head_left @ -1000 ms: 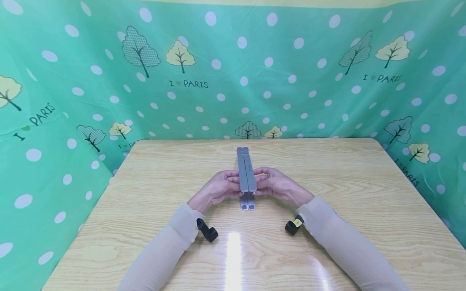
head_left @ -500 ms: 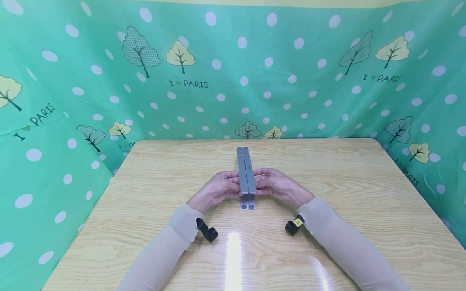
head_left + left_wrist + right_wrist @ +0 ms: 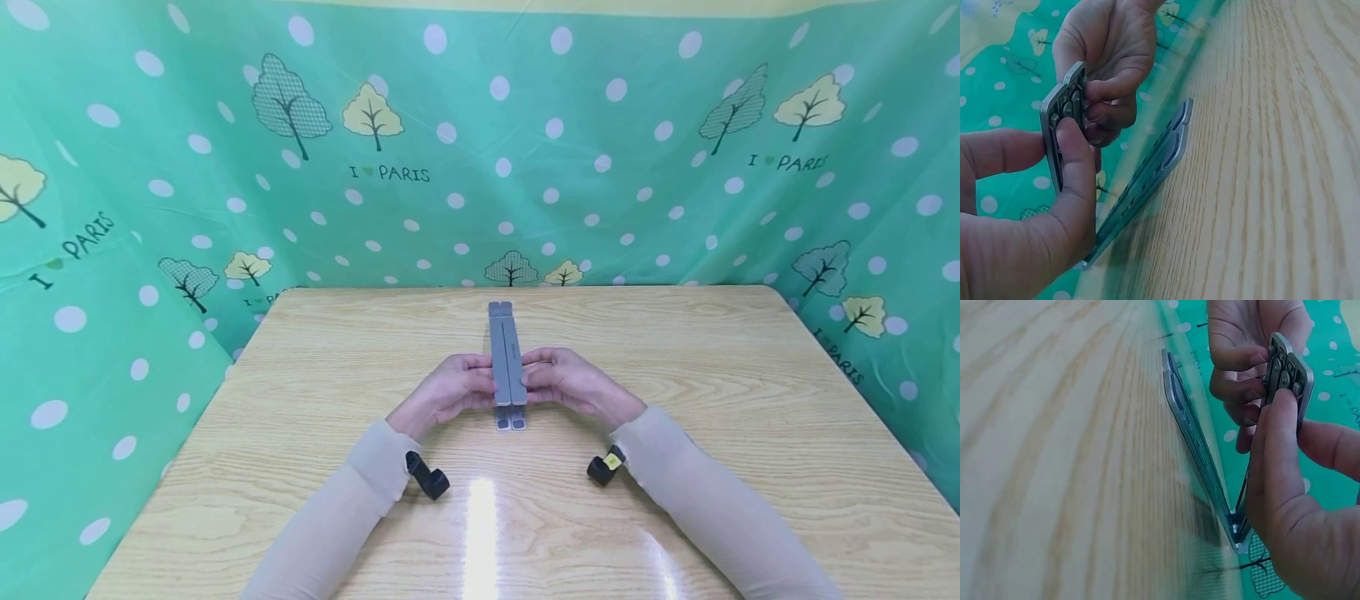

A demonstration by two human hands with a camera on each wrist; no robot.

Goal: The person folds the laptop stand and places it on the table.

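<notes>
A grey metal folding laptop stand (image 3: 507, 358) stands lengthwise in the middle of the table, its two upper bars side by side. Its lower bars, with dark pads, rest on the wood, and the wrist views show the upper part raised at an angle from a hinge at the far end. On the left side my left hand (image 3: 454, 387) pinches the near end of the upper part between thumb and finger. My right hand (image 3: 573, 385) grips the same end from the right. Rivets and small joints show on the underside of that end (image 3: 1063, 112).
The wooden table (image 3: 675, 500) reaches back to a green dotted curtain (image 3: 480, 150) that also hangs along both sides. Black wrist cameras (image 3: 427, 477) jut from the sleeves above the table.
The near end of the stand's upper part has come slightly down and towards me, covering more of the lower bars. Both hands keep hold and have shifted only a little.
</notes>
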